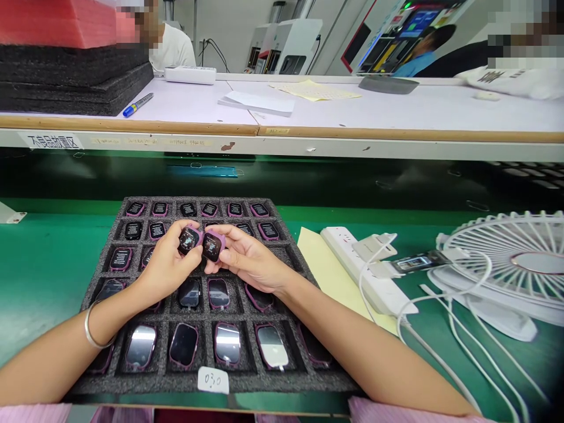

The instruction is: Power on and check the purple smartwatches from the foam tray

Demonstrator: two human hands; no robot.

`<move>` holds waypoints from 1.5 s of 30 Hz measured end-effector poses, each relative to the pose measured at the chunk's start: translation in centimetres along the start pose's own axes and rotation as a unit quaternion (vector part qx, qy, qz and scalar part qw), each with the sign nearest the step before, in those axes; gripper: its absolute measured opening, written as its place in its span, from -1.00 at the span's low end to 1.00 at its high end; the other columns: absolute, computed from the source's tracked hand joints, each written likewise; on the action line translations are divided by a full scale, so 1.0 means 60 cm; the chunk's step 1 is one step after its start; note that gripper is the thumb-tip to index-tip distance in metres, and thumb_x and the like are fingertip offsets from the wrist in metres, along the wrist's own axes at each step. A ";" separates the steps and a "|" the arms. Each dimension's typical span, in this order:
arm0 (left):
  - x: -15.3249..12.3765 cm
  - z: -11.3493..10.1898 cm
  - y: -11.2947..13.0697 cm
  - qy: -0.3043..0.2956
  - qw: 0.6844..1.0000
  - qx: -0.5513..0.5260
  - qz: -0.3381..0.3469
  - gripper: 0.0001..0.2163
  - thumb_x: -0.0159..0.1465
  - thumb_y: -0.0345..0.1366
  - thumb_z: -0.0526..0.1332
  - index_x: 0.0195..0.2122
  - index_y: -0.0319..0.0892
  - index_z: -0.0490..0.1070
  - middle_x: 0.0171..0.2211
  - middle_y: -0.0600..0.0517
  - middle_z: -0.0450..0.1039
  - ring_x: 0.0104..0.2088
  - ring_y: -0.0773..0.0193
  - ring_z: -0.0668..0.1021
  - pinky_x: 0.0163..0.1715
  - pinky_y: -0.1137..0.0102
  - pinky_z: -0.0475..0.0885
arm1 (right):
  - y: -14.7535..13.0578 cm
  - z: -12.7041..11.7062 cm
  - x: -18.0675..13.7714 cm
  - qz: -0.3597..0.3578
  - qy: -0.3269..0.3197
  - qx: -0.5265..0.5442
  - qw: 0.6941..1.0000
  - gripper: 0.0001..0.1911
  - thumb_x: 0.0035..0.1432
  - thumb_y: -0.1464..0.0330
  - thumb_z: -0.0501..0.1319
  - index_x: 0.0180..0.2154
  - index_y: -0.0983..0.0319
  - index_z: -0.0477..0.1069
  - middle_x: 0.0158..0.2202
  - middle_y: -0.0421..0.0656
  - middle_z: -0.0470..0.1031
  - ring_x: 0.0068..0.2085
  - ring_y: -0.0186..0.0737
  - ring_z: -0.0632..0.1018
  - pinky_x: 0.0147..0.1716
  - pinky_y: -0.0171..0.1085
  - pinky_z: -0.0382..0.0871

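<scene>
A black foam tray (282, 244) lies on the green bench, its pockets filled with several purple-edged watch bodies. My left hand (165, 264) is closed on one watch body (188, 239), held above the tray's middle. My right hand (247, 258) grips a second watch body (212, 245) right beside it. Both pieces show their dark undersides, nearly touching each other. A silver bangle sits on my left wrist. A small white label (213, 380) marks the tray's near edge.
A white power strip (352, 258) with plugs and cables, a yellow sheet (326, 270) and a white fan (506, 258) lie to the right. A raised shelf behind holds black foam stacks (70, 76), a blue marker (137, 104) and papers. Other people sit beyond it.
</scene>
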State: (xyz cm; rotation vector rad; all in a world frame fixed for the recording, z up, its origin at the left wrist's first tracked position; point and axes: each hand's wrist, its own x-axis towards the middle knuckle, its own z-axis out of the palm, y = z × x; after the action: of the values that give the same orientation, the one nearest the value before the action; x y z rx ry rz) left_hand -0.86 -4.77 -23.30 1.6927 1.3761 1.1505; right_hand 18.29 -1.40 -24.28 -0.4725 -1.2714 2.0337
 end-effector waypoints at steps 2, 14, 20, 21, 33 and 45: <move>0.000 0.001 0.000 0.003 1.000 -0.006 0.000 -0.68 0.21 -0.29 0.19 0.00 -0.14 0.32 -0.07 -0.02 0.47 -0.10 0.21 0.52 -0.12 0.32 0.41 | 0.000 0.000 0.000 -0.002 -0.003 0.003 1.000 -0.49 0.11 0.28 0.44 0.06 0.13 0.35 -0.20 -0.23 0.55 -0.28 -0.30 0.65 -0.18 -0.25 0.51; 0.001 0.002 0.003 0.010 1.000 -0.013 -0.008 -0.69 0.19 -0.30 0.20 -0.02 -0.13 0.33 -0.09 -0.01 0.48 -0.10 0.21 0.53 -0.10 0.33 0.42 | -0.002 -0.001 0.000 0.000 0.006 -0.001 1.000 -0.47 0.09 0.27 0.45 0.06 0.14 0.36 -0.19 -0.22 0.56 -0.29 -0.29 0.65 -0.19 -0.24 0.52; 0.000 0.005 0.002 0.011 1.000 -0.015 -0.019 -0.68 0.19 -0.30 0.20 -0.02 -0.12 0.33 -0.10 0.00 0.48 -0.12 0.22 0.53 -0.12 0.33 0.42 | -0.001 -0.001 0.001 0.000 0.002 0.002 1.000 -0.46 0.09 0.27 0.45 0.06 0.15 0.35 -0.24 -0.23 0.56 -0.29 -0.30 0.65 -0.20 -0.25 0.50; 0.000 0.005 0.003 0.012 1.000 -0.016 -0.021 -0.68 0.18 -0.30 0.20 -0.02 -0.13 0.33 -0.10 0.00 0.48 -0.13 0.22 0.53 -0.13 0.33 0.42 | -0.001 -0.001 0.001 0.000 -0.001 0.002 1.000 -0.47 0.10 0.27 0.45 0.06 0.16 0.35 -0.25 -0.23 0.56 -0.29 -0.31 0.64 -0.20 -0.26 0.50; -0.001 0.004 0.006 0.013 1.000 -0.009 -0.026 -0.67 0.17 -0.30 0.20 -0.02 -0.14 0.34 -0.17 0.00 0.48 -0.17 0.21 0.53 -0.17 0.32 0.43 | 0.000 -0.003 0.001 -0.005 -0.008 0.006 1.000 -0.51 0.12 0.28 0.44 0.05 0.14 0.37 -0.22 -0.23 0.55 -0.30 -0.34 0.65 -0.19 -0.28 0.48; 0.000 0.004 0.002 0.010 0.999 -0.010 -0.035 -0.67 0.18 -0.28 0.19 -0.01 -0.13 0.32 -0.17 0.01 0.46 -0.14 0.19 0.49 -0.18 0.32 0.40 | -0.001 -0.005 0.003 0.000 0.001 0.024 1.000 -0.51 0.12 0.30 0.43 0.06 0.15 0.38 -0.28 -0.25 0.58 -0.30 -0.34 0.65 -0.18 -0.30 0.49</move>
State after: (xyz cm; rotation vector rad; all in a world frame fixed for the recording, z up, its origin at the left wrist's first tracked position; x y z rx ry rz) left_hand -0.61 -4.82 -23.27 1.6097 1.4208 1.1401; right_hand 18.36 -1.03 -24.40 -0.4526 -1.2174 2.0590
